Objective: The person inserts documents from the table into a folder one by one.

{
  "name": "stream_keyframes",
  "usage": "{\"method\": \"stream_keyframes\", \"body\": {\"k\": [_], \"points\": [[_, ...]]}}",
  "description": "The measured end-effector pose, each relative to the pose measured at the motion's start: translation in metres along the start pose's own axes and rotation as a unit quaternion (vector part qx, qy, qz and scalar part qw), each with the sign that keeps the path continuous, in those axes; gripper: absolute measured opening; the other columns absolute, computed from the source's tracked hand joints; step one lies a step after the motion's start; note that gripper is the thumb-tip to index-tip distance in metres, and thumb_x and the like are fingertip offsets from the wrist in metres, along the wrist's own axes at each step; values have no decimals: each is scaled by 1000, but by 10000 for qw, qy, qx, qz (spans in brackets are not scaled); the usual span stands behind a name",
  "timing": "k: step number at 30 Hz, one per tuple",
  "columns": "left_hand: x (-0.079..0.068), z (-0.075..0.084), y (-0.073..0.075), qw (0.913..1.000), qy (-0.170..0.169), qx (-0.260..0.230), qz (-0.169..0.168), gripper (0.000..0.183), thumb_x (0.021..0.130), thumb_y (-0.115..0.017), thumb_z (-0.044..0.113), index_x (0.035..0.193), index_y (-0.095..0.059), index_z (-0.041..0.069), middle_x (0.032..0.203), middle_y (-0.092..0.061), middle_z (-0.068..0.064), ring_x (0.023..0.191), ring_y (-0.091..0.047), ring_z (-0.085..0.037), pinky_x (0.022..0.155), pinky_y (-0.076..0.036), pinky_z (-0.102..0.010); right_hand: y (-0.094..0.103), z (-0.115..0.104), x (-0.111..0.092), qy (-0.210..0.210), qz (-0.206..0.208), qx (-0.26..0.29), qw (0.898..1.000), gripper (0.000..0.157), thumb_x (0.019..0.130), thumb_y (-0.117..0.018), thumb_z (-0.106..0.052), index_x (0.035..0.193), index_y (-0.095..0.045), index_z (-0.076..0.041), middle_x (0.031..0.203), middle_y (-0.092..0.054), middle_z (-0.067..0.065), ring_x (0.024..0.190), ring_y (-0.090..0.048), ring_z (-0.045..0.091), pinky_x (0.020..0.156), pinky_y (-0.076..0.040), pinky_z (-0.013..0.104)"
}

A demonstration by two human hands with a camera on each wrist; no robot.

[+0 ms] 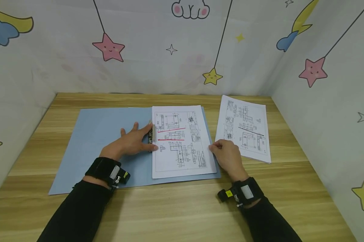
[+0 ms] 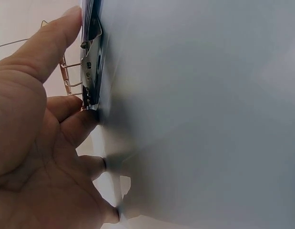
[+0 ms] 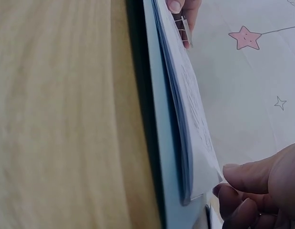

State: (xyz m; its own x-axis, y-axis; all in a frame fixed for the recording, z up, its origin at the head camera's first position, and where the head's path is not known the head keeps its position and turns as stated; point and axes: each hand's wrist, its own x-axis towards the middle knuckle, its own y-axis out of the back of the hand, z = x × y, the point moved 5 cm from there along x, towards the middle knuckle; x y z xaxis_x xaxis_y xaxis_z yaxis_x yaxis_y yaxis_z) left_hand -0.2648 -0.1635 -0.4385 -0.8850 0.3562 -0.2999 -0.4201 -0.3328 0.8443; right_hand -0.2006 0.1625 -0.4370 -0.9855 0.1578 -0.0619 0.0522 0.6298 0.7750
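Note:
A light blue folder [image 1: 100,131] lies spread on the table. On its right half rests a stack of printed drawing sheets [image 1: 169,168], two red lines on the top page. A metal clip [image 1: 150,136] runs along the stack's left edge; its wire parts show in the left wrist view. My left hand [image 1: 129,143] spreads over this clip, thumb on the paper's edge, other fingers extended over the folder. With thumb and forefinger, my right hand [image 1: 228,155] pinches the top sheet at its right edge; in the right wrist view the sheet's corner [image 3: 204,176] lifts slightly.
A second stack of printed sheets [image 1: 254,111], with a black line across its top page, lies at the right, just beyond my right hand. Behind the wooden table [image 1: 169,208] hangs a white cloth backdrop [image 1: 151,74] with stars.

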Motion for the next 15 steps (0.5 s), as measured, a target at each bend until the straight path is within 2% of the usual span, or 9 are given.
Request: {"method": "stream_keyframes", "body": {"k": [7, 12, 15], "points": [[0, 1, 0, 10000, 6, 12, -21, 105, 78, -65, 67, 157, -11, 23, 159, -21, -20, 144, 10, -43, 104, 14, -74, -2, 0, 1, 149, 19, -129, 9998, 23, 92, -63, -25, 101, -74, -7, 91, -72, 8, 75, -60, 22, 60, -48, 33], [0, 0, 1, 10000, 10, 26, -11, 106, 78, -65, 67, 157, -11, 23, 158, -22, -21, 144, 10, -43, 104, 14, -74, 7, 0, 2, 359, 164, -161, 9991, 25, 94, -61, -26, 105, -73, -7, 95, -72, 9, 76, -62, 21, 62, -49, 35], [0, 0, 0, 10000, 0, 13, -19, 106, 78, -65, 67, 157, -10, 22, 158, -22, -21, 144, 10, -42, 104, 14, -74, 13, 4, 5, 466, 224, -435, 9977, 29, 93, -61, -28, 110, -71, -7, 93, -70, 9, 76, -60, 23, 63, -48, 36]]}}
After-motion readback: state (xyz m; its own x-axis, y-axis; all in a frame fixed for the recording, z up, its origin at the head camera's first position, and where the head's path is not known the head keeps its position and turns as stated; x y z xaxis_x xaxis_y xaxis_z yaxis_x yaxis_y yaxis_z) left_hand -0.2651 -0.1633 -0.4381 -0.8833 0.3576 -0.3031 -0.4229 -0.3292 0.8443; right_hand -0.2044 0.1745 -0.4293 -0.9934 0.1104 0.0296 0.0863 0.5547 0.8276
